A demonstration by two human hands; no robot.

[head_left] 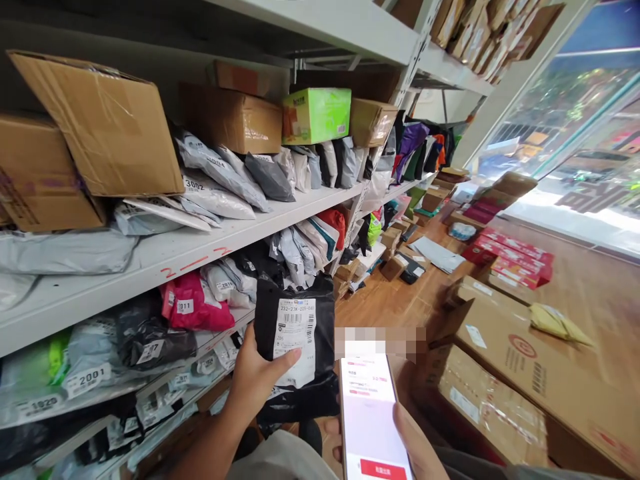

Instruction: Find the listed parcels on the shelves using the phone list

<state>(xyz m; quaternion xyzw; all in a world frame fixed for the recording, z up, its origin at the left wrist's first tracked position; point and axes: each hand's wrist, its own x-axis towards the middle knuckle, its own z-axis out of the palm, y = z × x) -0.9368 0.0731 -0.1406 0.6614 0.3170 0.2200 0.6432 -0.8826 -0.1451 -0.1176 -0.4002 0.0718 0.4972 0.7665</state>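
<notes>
My left hand (pixel 255 377) grips a black plastic parcel bag (pixel 300 327) from its left side, thumb across the white shipping label (pixel 294 330). The bag is held upright in front of the lower shelf. My right hand (pixel 413 443) holds a smartphone (pixel 370 417) upright at the bottom centre, its lit screen showing white and pink with a red button. The phone sits just right of the parcel and lower.
White metal shelves (pixel 165 257) on the left are packed with grey, black and pink mailer bags with numbered labels and cardboard boxes, plus a green box (pixel 317 115). Large cardboard cartons (pixel 540 373) and red boxes (pixel 515 257) lie on the wooden floor at right. Glass front beyond.
</notes>
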